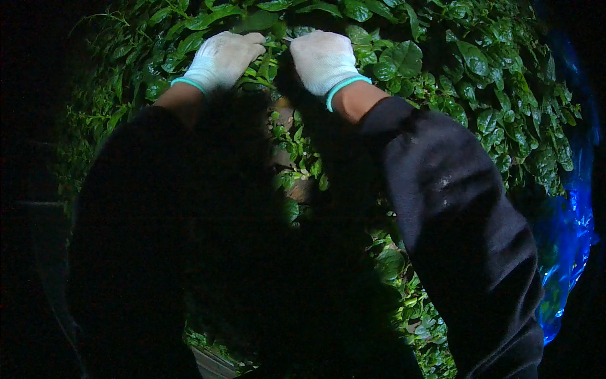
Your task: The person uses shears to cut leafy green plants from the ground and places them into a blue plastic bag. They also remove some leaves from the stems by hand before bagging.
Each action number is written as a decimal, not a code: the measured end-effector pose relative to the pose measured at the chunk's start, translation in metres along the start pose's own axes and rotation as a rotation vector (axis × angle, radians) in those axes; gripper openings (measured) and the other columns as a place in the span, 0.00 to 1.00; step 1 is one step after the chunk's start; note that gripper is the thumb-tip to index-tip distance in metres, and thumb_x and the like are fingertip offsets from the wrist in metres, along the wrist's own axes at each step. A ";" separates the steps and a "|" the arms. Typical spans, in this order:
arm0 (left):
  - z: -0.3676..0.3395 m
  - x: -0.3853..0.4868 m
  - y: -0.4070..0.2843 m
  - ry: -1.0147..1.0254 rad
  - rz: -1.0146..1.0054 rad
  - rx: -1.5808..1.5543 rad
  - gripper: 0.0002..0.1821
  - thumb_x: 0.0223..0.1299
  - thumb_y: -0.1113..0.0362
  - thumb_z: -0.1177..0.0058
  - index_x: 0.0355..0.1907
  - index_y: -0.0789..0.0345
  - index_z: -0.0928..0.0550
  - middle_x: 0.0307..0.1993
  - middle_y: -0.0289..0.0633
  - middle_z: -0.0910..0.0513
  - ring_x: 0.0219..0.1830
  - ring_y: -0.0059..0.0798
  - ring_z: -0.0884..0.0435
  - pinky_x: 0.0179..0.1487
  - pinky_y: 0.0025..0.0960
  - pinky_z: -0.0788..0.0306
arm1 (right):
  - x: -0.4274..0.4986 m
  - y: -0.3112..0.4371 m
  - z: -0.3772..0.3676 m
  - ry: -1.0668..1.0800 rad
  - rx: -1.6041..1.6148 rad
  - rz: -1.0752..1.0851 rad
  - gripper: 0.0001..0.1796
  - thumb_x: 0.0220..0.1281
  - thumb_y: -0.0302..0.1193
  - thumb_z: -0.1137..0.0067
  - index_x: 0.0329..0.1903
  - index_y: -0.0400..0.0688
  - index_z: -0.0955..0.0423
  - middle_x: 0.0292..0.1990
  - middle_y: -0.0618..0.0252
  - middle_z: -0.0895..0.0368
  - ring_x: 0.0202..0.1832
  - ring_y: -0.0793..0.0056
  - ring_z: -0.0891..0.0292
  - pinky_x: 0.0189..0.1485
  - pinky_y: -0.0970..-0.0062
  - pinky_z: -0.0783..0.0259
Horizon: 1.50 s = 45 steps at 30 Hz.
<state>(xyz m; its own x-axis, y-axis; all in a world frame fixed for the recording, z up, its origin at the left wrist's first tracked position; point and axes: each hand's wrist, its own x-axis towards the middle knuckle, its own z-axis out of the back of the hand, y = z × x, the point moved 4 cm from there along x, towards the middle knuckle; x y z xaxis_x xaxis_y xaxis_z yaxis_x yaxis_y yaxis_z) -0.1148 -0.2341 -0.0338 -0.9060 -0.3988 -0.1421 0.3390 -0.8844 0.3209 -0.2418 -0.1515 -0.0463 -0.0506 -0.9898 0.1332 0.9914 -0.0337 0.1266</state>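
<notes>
Both of my hands wear pale knitted work gloves with turquoise cuffs and reach into leafy green plants (402, 59) at the top of the view. My left hand (228, 56) has its fingers bent at the stems and leaves; what lies between them cannot be made out. A short gap to its right, my right hand (324, 59) is curled, with the small tip of a thin, pale object (287, 39) at its fingers. The rest of that object is hidden by the glove. Green stems (262, 71) show between the hands.
Dense foliage spreads on both sides of my dark sleeves (454, 189). Low plants (298, 142) and bare soil (298, 189) lie below the hands. Blue plastic sheeting (568, 265) hangs at the right edge. A greyish board-like edge (213, 362) shows at the bottom; deep shadow hides much else.
</notes>
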 end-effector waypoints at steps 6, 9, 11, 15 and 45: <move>-0.008 -0.018 -0.002 0.035 -0.061 -0.116 0.17 0.59 0.66 0.56 0.51 0.63 0.23 0.58 0.38 0.24 0.52 0.40 0.22 0.51 0.41 0.27 | -0.043 -0.023 0.014 0.081 0.100 -0.172 0.13 0.54 0.40 0.40 0.34 0.44 0.16 0.34 0.54 0.15 0.39 0.57 0.17 0.40 0.61 0.22; -0.001 -0.041 -0.013 -0.196 -0.071 -0.518 0.19 0.62 0.66 0.55 0.56 0.62 0.26 0.56 0.41 0.24 0.53 0.40 0.23 0.53 0.38 0.28 | -0.095 -0.029 0.027 -0.122 0.185 -0.319 0.22 0.53 0.49 0.39 0.43 0.47 0.20 0.31 0.55 0.19 0.35 0.57 0.20 0.38 0.62 0.24; 0.001 -0.075 -0.026 -0.428 -0.033 -1.027 0.19 0.62 0.66 0.53 0.57 0.63 0.27 0.56 0.42 0.24 0.54 0.39 0.23 0.54 0.37 0.29 | -0.139 -0.031 0.038 -0.277 0.267 -0.398 0.24 0.52 0.46 0.36 0.49 0.46 0.20 0.31 0.58 0.20 0.32 0.58 0.20 0.36 0.64 0.25; -0.002 -0.110 -0.030 -0.330 0.271 -0.828 0.21 0.61 0.67 0.51 0.58 0.64 0.28 0.55 0.42 0.24 0.54 0.38 0.23 0.55 0.36 0.29 | -0.225 -0.024 0.072 -0.318 0.446 -0.458 0.18 0.54 0.31 0.34 0.47 0.36 0.21 0.35 0.51 0.18 0.35 0.59 0.18 0.39 0.69 0.24; 0.403 -0.203 -0.278 -0.760 0.260 -1.309 0.29 0.55 0.73 0.39 0.60 0.73 0.29 0.54 0.42 0.23 0.53 0.26 0.24 0.59 0.31 0.30 | -0.669 -0.237 0.349 -0.528 0.111 -1.711 0.62 0.39 0.62 0.30 0.68 0.33 0.47 0.55 0.37 0.29 0.54 0.46 0.26 0.57 0.59 0.30</move>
<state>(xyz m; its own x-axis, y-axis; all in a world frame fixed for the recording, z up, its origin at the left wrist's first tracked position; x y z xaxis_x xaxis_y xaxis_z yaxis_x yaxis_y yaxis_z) -0.1271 0.1902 0.2835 -0.5617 -0.7169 0.4129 0.1132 -0.5610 -0.8201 -0.4851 0.5670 0.1778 -0.9590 0.2765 0.0622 -0.2092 -0.8388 0.5026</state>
